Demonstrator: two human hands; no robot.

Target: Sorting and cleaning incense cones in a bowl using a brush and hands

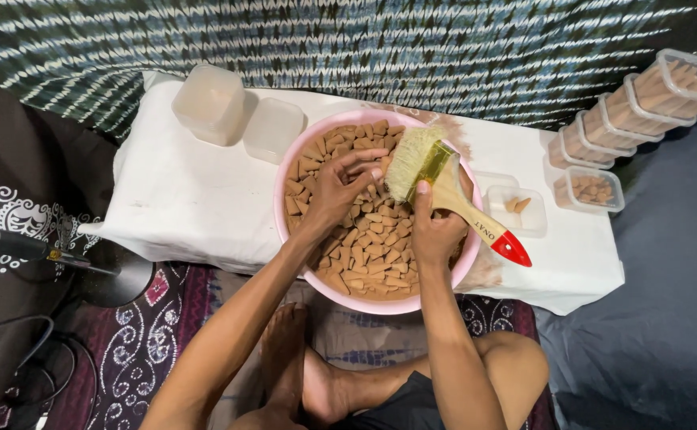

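Hands work over a pink basin (285, 209) of brown cones (372, 247) on the white-covered table (189, 199): the right hand (436, 231) is clamped on a wooden brush (452, 189) with a red handle tip, and the left hand (339, 189) has its fingers spread among the cones. Clear lidded boxes (643, 103) of cones line the far right.

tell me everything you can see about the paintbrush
The wide flat paintbrush has pale, bushy bristles, a brass-coloured metal band and a light wooden handle ending in a red tip. It lies tilted over the round pink plastic basin of brown cone-shaped pieces, bristles pointing up-left, red tip past the basin's right rim. The right hand grips the handle just below the band; the left hand's fingers sit close beside the bristles.
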